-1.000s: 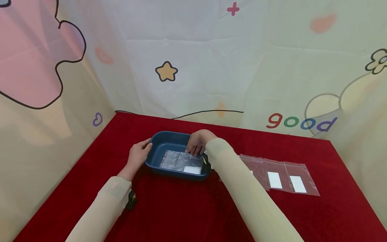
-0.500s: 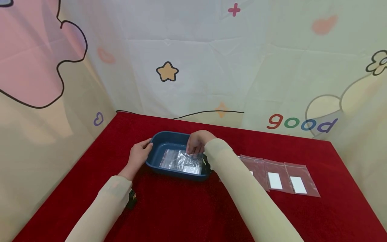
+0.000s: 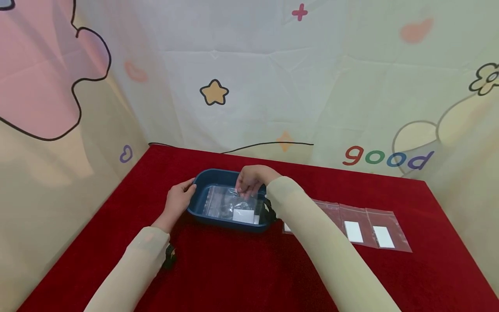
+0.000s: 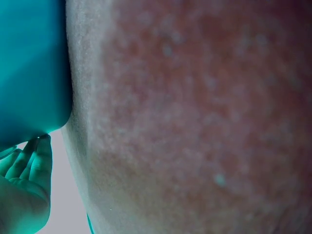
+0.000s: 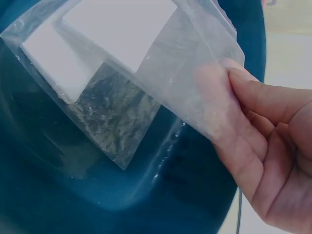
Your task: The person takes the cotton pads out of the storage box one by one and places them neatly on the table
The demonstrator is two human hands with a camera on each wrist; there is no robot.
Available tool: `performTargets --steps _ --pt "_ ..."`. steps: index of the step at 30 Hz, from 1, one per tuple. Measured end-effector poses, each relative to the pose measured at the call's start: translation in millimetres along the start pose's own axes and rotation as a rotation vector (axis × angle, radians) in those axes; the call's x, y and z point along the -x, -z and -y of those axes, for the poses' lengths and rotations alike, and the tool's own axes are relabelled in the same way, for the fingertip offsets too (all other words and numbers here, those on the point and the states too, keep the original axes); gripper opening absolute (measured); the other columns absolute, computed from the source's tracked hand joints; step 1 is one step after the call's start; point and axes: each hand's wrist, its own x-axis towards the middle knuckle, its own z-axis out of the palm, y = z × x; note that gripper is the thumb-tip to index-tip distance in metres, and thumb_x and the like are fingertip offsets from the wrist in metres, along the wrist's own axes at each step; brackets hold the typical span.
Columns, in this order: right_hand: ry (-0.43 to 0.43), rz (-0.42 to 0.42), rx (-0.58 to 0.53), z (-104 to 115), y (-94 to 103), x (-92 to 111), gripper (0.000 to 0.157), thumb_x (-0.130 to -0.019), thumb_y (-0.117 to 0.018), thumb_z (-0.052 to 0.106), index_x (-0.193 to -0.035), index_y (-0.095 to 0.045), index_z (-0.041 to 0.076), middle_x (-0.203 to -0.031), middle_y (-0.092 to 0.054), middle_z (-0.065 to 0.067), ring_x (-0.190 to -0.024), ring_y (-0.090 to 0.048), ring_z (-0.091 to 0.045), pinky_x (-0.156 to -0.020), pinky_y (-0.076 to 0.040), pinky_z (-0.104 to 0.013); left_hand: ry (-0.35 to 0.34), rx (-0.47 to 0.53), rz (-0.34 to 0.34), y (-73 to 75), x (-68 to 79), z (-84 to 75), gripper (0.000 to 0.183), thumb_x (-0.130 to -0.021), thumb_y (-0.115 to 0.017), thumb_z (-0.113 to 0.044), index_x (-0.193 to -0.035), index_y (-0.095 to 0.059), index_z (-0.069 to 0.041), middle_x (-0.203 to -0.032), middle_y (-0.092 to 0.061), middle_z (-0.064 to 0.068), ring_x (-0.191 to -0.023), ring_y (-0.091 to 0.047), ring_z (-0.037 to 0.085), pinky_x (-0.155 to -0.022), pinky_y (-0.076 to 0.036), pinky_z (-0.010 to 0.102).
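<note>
A blue plastic basin (image 3: 216, 221) sits on the red cloth, with clear zip bags lying in it. My left hand (image 3: 179, 200) holds the basin's left end, its thumb at the rim and its fingers against the outer wall. Over the basin, my right hand (image 3: 250, 180) pinches the edge of a zip bag (image 5: 183, 73) between thumb and fingers. That bag contains a white card (image 5: 122, 29). Beneath it lies another zip bag (image 5: 119, 117), whose white card (image 5: 58, 61) is partly covered. How many bags are stacked there I cannot tell.
To the right of the basin, several zip bags with white cards, such as the end bag (image 3: 393, 221), lie overlapped in a row. My right sleeve (image 3: 323, 242) covers part of that row. A printed curtain (image 3: 265, 99) hangs behind the red tabletop (image 3: 218, 268).
The bag pinched in my right hand has shifted slightly left and away from me, uncovering the edge of a card below. The right hand moved left with it; my left hand stayed put.
</note>
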Motion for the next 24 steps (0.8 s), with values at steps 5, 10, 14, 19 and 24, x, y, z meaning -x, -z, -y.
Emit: performTargets --steps 5,10,14,19,24 --pt "0.046 -0.021 0.011 3 1.0 4 0.015 -0.102 -0.060 0.008 -0.105 -0.074 0.002 -0.074 -0.071 0.001 -0.065 -0.068 -0.006 -0.064 -0.056 -0.018 0.001 0.003 0.007 0.3 -0.2 0.9 0.046 -0.109 -0.048 -0.022 -0.151 -0.048 -0.003 -0.153 -0.052 0.022 -0.132 -0.058 0.039 -0.108 -0.051 0.051" --pt "0.106 -0.059 0.017 6 3.4 9 0.019 -0.102 -0.061 0.007 -0.113 -0.074 0.000 -0.074 -0.070 0.001 -0.065 -0.066 -0.006 -0.063 -0.056 -0.018 -0.004 0.007 0.008 0.9 -0.5 0.4 0.046 -0.109 -0.048 -0.021 -0.151 -0.048 -0.002 -0.153 -0.051 0.023 -0.136 -0.055 0.040 -0.111 -0.049 0.052" --pt "0.170 -0.094 0.028 8 6.3 16 0.021 -0.102 -0.061 0.008 -0.117 -0.074 0.000 -0.078 -0.071 0.000 -0.067 -0.067 -0.006 -0.067 -0.058 -0.019 -0.008 0.009 0.011 1.4 -1.0 0.7 0.046 -0.109 -0.048 -0.020 -0.151 -0.048 -0.001 -0.154 -0.050 0.023 -0.139 -0.053 0.040 -0.113 -0.047 0.053" --pt "0.245 -0.177 0.052 9 10.4 29 0.026 -0.101 -0.064 0.012 -0.122 -0.072 0.001 -0.088 -0.075 -0.007 -0.071 -0.070 -0.007 -0.074 -0.061 -0.021 0.001 0.011 0.016 2.1 -0.2 2.0 0.047 -0.109 -0.048 -0.020 -0.151 -0.047 -0.001 -0.155 -0.049 0.023 -0.141 -0.051 0.040 -0.115 -0.046 0.053" --pt "0.265 -0.291 0.030 5 15.9 44 0.031 -0.100 -0.066 0.016 -0.127 -0.072 0.005 -0.109 -0.075 -0.013 -0.084 -0.068 -0.013 -0.077 -0.059 -0.019 -0.005 0.004 0.019 2.1 -0.2 1.0 0.047 -0.109 -0.048 -0.020 -0.152 -0.047 -0.001 -0.156 -0.048 0.023 -0.143 -0.049 0.040 -0.115 -0.046 0.053"
